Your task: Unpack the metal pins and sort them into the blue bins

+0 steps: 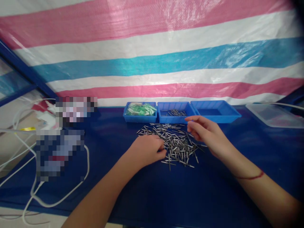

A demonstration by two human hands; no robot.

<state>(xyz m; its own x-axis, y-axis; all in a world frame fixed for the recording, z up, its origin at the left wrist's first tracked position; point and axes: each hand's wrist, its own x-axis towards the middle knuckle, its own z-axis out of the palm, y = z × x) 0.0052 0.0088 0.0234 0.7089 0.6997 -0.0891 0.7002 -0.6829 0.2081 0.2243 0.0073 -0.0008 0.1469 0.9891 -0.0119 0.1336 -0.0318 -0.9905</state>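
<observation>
A loose pile of small metal pins (174,142) lies on the dark blue table (166,193). My left hand (148,150) rests at the pile's left edge, fingers curled and pinched among the pins. My right hand (205,134) hovers over the pile's right side, fingers loosely stretched toward the left with nothing seen in them. Behind the pile stand three blue trays: the left tray (140,118) holds green pieces, the middle tray (174,118) holds several pins, the right tray (219,117) shows nothing inside.
A clear plastic lid or tray (275,116) lies at the far right. White cables (59,196) loop over the table's left side, beside blurred-out items. A striped pink, white and blue tarp (152,57) hangs behind the trays.
</observation>
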